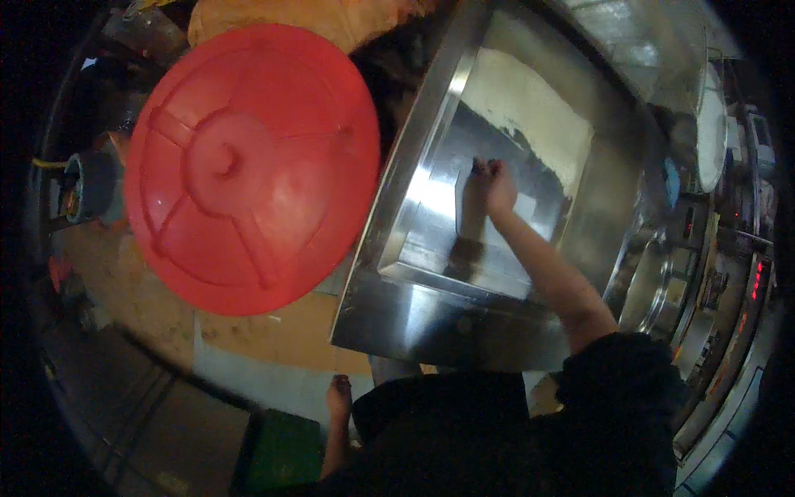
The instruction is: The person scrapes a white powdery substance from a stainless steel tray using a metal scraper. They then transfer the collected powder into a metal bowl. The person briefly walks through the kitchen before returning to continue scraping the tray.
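My right hand (pixel 500 189) is over the recessed middle of a stainless-steel counter or basin (pixel 428 323), its fingers curled. Whether something small is inside them is not visible. Beyond the hand, a pale cream layer (pixel 525 96) with a ragged edge covers the far part of the recess. A paler patch and a dark reflection show on the bare metal around the hand. My left hand (pixel 339 394) hangs low beside my body, above the floor and apart from the counter. Its fingers are too small and dark to make out.
A large round red plastic lid (pixel 298 149) stands left of the counter. Farther left is a grey bucket-like container (pixel 93 186). A green object (pixel 286 447) is low at the left, near a dark surface (pixel 168 428). Shelves with red lights (pixel 756 279) and round metal ware (pixel 649 286) line the right.
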Demonstrator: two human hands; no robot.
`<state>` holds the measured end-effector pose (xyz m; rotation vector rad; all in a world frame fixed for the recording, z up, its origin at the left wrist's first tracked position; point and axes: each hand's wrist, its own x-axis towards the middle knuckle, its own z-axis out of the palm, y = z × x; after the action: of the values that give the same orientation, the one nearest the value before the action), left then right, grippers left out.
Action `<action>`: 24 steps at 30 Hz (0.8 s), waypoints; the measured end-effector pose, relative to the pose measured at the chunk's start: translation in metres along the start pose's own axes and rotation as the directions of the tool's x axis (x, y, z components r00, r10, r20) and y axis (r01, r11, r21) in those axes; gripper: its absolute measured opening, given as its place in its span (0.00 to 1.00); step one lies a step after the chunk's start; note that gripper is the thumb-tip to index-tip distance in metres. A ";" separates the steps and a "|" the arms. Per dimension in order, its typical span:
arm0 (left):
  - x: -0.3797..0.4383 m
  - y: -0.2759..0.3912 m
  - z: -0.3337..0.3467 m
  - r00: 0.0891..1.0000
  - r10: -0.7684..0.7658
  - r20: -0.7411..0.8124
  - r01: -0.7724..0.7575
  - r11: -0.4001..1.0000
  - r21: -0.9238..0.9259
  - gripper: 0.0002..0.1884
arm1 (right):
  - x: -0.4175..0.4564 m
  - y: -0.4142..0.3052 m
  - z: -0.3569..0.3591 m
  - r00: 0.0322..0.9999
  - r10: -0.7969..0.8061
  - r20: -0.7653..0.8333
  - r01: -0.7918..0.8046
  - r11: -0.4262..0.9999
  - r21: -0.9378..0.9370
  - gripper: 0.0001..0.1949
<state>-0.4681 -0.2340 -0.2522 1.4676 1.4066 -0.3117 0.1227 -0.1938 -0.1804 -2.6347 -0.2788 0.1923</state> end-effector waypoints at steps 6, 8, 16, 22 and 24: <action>0.002 0.029 0.024 0.994 0.102 -0.040 -0.106 0.988 -0.116 0.09 | 0.023 0.020 -0.042 0.931 0.066 0.360 -0.194 0.923 0.333 0.16; 0.002 0.051 0.039 0.991 0.128 -0.040 -0.131 0.987 -0.090 0.08 | 0.020 0.016 -0.062 0.903 -0.052 0.426 -0.091 0.947 0.309 0.13; 0.039 0.060 0.187 0.972 0.230 -0.038 -0.219 0.958 0.185 0.14 | 0.018 0.042 -0.125 0.840 -0.186 0.510 -0.084 0.884 0.460 0.29; 0.014 0.146 0.284 0.801 0.584 -0.130 -0.577 0.812 0.090 0.18 | 0.052 0.054 -0.154 0.914 -0.149 0.378 0.010 0.938 0.346 0.07; -0.004 0.169 0.293 0.864 0.494 -0.101 -0.504 0.853 -0.136 0.16 | 0.054 0.044 -0.157 0.923 -0.259 0.283 0.273 0.962 -0.012 0.07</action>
<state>-0.1945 -0.4292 -0.2949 1.6569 1.0165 0.1748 0.2107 -0.2898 -0.0685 -2.5806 -0.7413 0.4723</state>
